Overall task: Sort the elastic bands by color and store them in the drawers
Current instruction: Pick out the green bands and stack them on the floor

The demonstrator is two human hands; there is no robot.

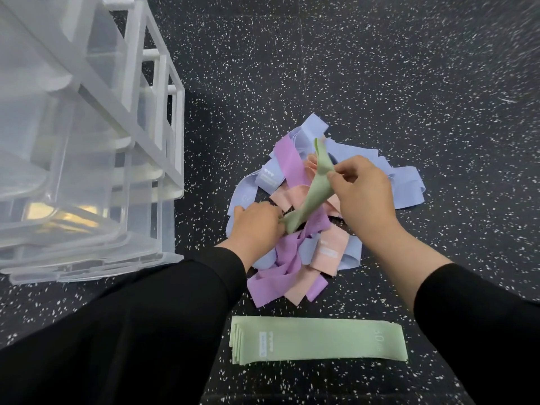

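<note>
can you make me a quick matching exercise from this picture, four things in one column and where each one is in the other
Things:
1. twisted green band
2. stack of green bands
3. mixed pile of bands
4. drawer unit

Places:
A. standing at the left on the floor
B. lying flat and neat, nearest the person
C. held between the left hand and right hand
D. heaped on the floor under the hands

Pairs: 1-C, 2-B, 3-D, 4-A
</note>
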